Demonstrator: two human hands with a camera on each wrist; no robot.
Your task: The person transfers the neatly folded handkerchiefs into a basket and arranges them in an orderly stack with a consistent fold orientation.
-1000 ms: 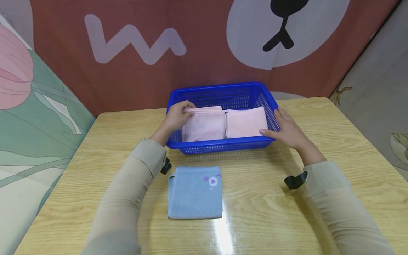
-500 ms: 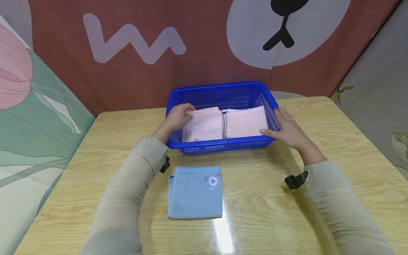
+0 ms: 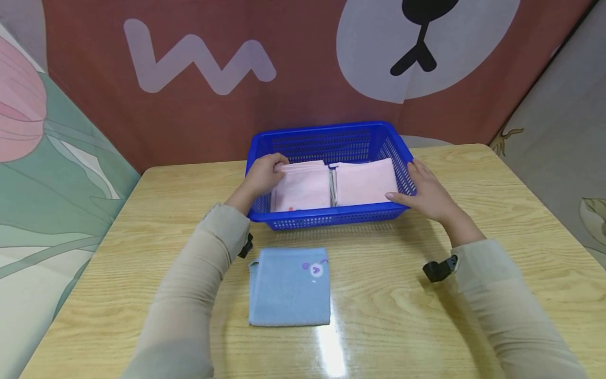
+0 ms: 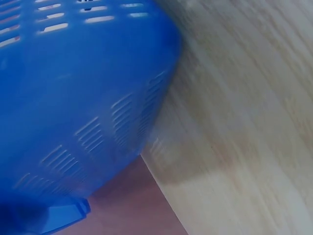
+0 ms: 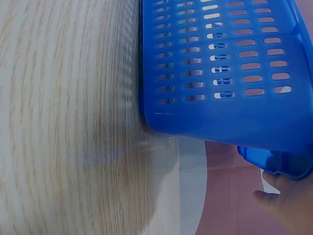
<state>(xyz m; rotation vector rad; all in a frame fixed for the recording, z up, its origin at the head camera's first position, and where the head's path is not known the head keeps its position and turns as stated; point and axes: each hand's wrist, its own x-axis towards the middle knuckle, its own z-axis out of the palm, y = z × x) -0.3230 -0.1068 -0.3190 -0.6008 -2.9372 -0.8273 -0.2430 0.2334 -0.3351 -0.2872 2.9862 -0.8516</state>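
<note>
A blue slotted plastic basket (image 3: 326,211) stands at the back of the table, with folded pink towels side by side in it. My left hand (image 3: 263,175) reaches over the basket's left rim and pinches the back left corner of the left pink towel (image 3: 303,187); its fingertips are partly hidden. At the other end, my right hand (image 3: 428,192) holds the right rim, thumb over the front corner and fingers along the outside. The right pink towel (image 3: 364,183) lies flat beside that thumb. In front of the basket lies a folded blue towel (image 3: 291,287) with a small bear face.
The basket sits on a wood-grain table (image 3: 393,316), close to its back edge. A reddish-brown cloth backdrop (image 3: 303,105) with a cartoon bear hangs right behind. Patterned cloths flank the table on both sides.
My left hand and the left pink towel have shifted slightly left, and the gap between the pink towels has widened. The right hand, basket and blue towel have stayed put.
</note>
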